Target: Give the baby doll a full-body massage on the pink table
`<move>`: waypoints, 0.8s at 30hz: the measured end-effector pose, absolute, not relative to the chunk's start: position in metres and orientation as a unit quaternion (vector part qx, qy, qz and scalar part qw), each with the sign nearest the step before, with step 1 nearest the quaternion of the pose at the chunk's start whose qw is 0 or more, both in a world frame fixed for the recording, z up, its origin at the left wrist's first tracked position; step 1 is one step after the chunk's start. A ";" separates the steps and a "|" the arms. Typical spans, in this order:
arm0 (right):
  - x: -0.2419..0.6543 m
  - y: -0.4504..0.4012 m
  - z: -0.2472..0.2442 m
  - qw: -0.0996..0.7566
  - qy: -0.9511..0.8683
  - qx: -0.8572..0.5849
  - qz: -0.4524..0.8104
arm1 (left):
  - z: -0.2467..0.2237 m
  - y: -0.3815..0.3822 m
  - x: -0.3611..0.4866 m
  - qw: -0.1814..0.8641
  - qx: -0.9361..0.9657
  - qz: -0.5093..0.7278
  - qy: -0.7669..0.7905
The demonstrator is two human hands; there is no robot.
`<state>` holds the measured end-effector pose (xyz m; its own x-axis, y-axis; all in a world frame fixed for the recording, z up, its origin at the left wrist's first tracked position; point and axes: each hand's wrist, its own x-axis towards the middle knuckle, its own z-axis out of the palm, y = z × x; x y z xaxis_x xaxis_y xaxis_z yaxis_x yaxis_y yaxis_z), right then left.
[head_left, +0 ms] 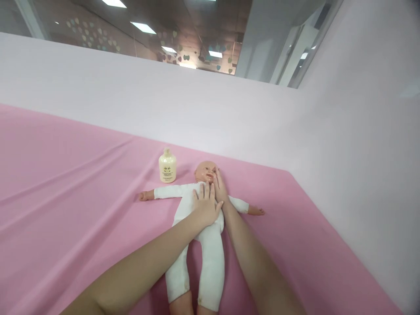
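Note:
A baby doll (212,253) with a white cloth body lies on its back, head away from me and arms stretched out to both sides. My left hand (207,206) rests flat on the doll's chest, fingers spread and pointing toward its head. Against the right side of the doll's face and neck lies my right hand (220,186), its fingers stretched out along the cheek. The two hands meet near the doll's right-hand shoulder in view. Part of the doll's face is covered by my right fingers, and its feet fall outside the picture.
A pale yellow bottle (167,166) with dark print stands left of the doll's head. Everything lies on a creased pink sheet (82,183). White walls (164,105) rise behind and to the right. Above the back wall, a window (183,35) shows ceiling lights and heart-shaped decorations.

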<state>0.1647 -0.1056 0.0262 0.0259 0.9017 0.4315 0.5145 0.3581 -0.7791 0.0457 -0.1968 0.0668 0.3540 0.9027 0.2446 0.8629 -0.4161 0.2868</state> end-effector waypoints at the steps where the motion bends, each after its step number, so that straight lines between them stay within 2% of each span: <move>1: 0.165 -0.105 0.026 0.488 -0.667 -0.525 0.204 | 0.065 -0.196 0.045 0.063 0.815 0.172 0.550; 6: 0.166 -0.110 0.024 0.466 -0.692 -0.530 0.153 | 0.062 -0.185 0.039 0.121 0.800 0.169 0.562; 13: 0.167 -0.133 0.019 0.345 -0.745 -0.569 0.047 | 0.051 -0.161 -0.002 0.146 0.731 0.196 0.637; 24: 0.154 -0.183 0.020 0.234 -0.709 -0.644 0.169 | 0.032 -0.154 -0.027 0.129 0.705 0.225 0.660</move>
<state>0.1536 -0.1830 0.0196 -0.0623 0.9916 0.1138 0.8331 0.1144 -0.5412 -0.0268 -0.1539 0.0324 0.0285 0.9887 0.1470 0.8727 -0.0964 0.4787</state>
